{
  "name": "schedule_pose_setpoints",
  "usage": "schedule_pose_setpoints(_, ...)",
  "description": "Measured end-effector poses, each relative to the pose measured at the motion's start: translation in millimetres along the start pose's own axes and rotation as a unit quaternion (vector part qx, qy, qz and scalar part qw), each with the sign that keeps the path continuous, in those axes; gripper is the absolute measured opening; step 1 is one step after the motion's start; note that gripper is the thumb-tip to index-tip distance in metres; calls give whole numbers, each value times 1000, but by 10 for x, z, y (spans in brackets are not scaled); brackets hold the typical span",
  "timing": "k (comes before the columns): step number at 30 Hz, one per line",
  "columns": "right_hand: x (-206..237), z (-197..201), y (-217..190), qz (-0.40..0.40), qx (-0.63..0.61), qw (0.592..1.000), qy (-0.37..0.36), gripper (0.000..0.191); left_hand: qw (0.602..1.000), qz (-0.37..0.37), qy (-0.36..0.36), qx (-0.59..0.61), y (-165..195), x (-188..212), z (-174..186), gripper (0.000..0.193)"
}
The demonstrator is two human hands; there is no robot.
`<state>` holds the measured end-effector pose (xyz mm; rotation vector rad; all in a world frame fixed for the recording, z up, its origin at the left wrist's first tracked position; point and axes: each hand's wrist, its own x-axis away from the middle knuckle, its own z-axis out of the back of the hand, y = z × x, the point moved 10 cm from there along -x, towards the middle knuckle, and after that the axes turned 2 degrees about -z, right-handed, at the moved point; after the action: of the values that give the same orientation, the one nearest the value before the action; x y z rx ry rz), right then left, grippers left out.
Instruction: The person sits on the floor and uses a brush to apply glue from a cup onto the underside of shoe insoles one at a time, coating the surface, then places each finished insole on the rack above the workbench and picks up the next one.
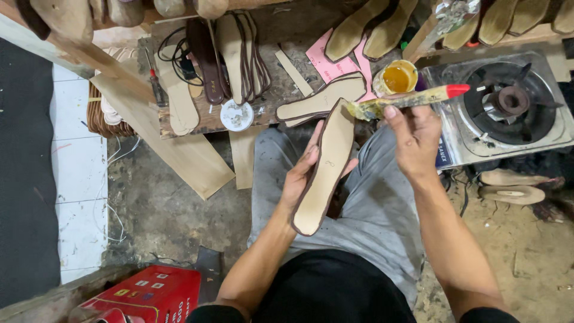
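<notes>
**Gluing an insole, hand-held over the lap**

Holding the shoe insole point(326, 170) from beneath, left hand point(304, 173) cups its edge, fingers curled. Right hand point(415, 134) pinches the glue brush point(406, 100), bristles at the insole's toe end. Insole looks light, thin, flexible: support by the edges, off the tacky face.

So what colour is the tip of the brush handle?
Red; the brush handle in the right hand is otherwise yellowish. Head view.

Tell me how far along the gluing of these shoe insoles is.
Looks early. Possibly done: one insole on the workbench, though glue on it can't be confirmed. In hand: the left hand holds a brown-edged insole, the right hand a glue-laden brush at its tip. Left: the insole stack behind.
</notes>
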<state>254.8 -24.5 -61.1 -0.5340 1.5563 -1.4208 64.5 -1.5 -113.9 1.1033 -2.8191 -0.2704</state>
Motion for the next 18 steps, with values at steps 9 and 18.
schedule_pose_setpoints(9,61,-266,-256,49,65,996,-34,17,996,12,-33,-76,-50,4,-173,73)
schedule_pose_setpoints(18,418,-593,-537,155,127,968,-152,12,998,-15,-16,-59,51,-135,55,68)
